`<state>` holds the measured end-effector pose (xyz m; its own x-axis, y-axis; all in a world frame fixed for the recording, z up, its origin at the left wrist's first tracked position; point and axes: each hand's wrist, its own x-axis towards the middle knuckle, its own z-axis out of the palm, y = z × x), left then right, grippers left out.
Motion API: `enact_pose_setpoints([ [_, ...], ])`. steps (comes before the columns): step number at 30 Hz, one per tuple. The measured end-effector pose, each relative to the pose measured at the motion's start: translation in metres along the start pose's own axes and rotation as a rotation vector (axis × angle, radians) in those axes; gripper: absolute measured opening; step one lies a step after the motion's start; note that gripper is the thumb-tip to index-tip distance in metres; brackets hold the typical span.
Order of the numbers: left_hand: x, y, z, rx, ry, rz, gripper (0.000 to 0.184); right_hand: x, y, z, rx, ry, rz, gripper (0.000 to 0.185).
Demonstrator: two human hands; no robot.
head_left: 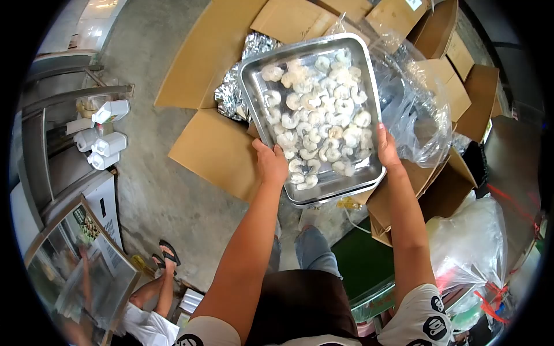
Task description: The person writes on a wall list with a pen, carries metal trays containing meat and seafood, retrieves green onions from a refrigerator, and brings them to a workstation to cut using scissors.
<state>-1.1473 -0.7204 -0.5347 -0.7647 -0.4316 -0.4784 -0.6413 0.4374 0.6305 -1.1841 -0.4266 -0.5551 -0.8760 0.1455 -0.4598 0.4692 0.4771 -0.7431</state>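
A rectangular metal tray (340, 183) is held up in front of me, slightly tilted, with many pale peeled shrimp (326, 109) spread over its bottom. Another metal rim shows beneath its near edge. My left hand (271, 163) grips the left side, thumb at the rim and the other fingers hidden underneath. On the right side, my right hand (386, 147) holds the rim in the same way. Behind the tray are an open cardboard box (216, 153) and crumpled silver foil (229, 95).
Cardboard boxes (456, 190) and clear plastic wrap (415, 109) lie at right, above a full plastic bag (467, 242). White jugs (109, 144) stand on the floor at left. Another person's sandalled foot (168, 254) and legs show at lower left, beside a glass-panelled case (81, 271).
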Motion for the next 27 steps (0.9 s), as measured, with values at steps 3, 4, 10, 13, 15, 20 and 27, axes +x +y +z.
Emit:
enact_pose_setpoints([
  [3,0.005,-0.002,0.003,0.025,-0.003,0.03,0.035,0.005,0.004,0.0,-0.025,0.033,0.034,0.071],
  [4,0.005,0.0,0.001,0.023,-0.005,0.032,0.035,0.003,0.002,-0.001,-0.033,0.035,0.046,0.072],
  [10,0.007,0.004,-0.009,0.174,-0.118,-0.064,0.037,-0.011,-0.019,0.002,0.012,0.079,0.067,0.069],
  [13,0.007,0.001,-0.007,0.17,-0.11,-0.035,0.038,-0.015,-0.012,0.008,0.072,0.146,0.047,0.068],
  [15,0.004,0.0,-0.006,0.144,-0.073,-0.041,0.04,-0.016,-0.014,0.01,0.047,0.141,0.047,0.069],
  [20,0.002,-0.009,-0.005,0.029,-0.062,-0.005,0.044,-0.014,0.002,0.007,0.06,0.084,-0.007,0.065],
  [27,-0.009,-0.022,-0.014,-0.322,-0.118,0.055,0.057,-0.032,0.001,0.015,-0.107,0.221,-0.214,0.06],
])
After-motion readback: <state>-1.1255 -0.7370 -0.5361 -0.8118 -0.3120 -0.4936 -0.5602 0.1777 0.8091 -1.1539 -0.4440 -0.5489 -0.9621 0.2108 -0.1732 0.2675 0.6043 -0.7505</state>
